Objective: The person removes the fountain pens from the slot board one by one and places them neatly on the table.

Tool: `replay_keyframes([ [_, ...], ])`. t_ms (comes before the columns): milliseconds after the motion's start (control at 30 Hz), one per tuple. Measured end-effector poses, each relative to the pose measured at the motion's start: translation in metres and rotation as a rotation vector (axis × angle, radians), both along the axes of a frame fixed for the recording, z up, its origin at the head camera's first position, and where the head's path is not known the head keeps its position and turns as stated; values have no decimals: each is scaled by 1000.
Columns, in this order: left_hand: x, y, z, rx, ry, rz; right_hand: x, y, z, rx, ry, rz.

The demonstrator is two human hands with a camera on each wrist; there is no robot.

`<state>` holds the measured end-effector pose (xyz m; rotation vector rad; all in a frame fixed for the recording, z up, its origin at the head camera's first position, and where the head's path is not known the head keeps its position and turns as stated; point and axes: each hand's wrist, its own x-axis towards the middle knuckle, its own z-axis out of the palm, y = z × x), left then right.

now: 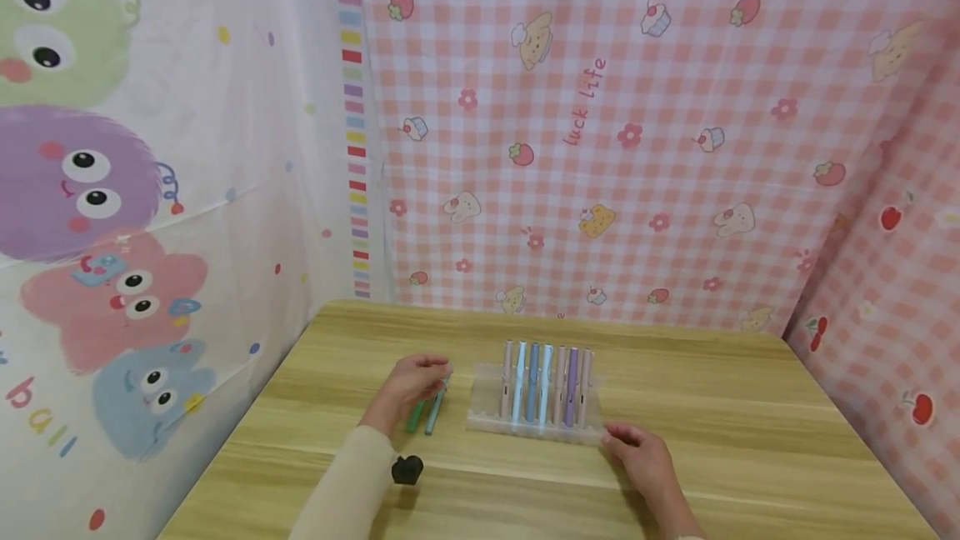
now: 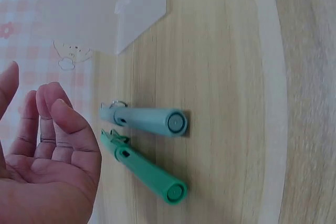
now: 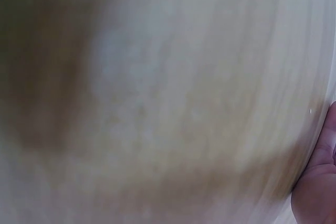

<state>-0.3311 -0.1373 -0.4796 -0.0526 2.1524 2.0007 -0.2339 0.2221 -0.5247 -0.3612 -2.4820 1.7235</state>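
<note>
- Left hand [image 1: 412,382], fingers loosely bent, holds nothing; beside it, green pen [image 2: 149,176] and blue-green pen [image 2: 149,120] lie on the table [image 1: 300,432];
- right hand [image 1: 647,463] at clear rack's [image 1: 483,421] near right corner; cannot tell if pinching; seven pens [image 1: 533,386] lie in the rack

"luck life" [image 1: 585,102] on pink checked cloth [image 1: 675,90]; "ball" [image 1: 40,413] on white cloth [image 1: 258,119]

The translucent, flat plastic pen rack [image 1: 534,432] looks smooth and glossy. Left of the rack, a green cylindrical plastic pen [image 2: 151,175] and a grey-teal cylindrical plastic pen [image 2: 147,120] look smooth. Beneath it lies smooth yellow-brown wood-grained tabletop [image 1: 720,415]; behind it, matt pink-checked cloth curtain [image 1: 667,177].
</note>
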Motion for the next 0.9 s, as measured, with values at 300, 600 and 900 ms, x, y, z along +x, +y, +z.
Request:
replay_keyframes([
  [300,0,10,0,103,30,-44,-2,2,-1,-7,-3,6],
  [600,2,16,-2,130,42,-76,-2,1,-2,-1,-10,9],
  [900,3,24,-2,142,53,-93,-1,0,0,-21,-14,6],
])
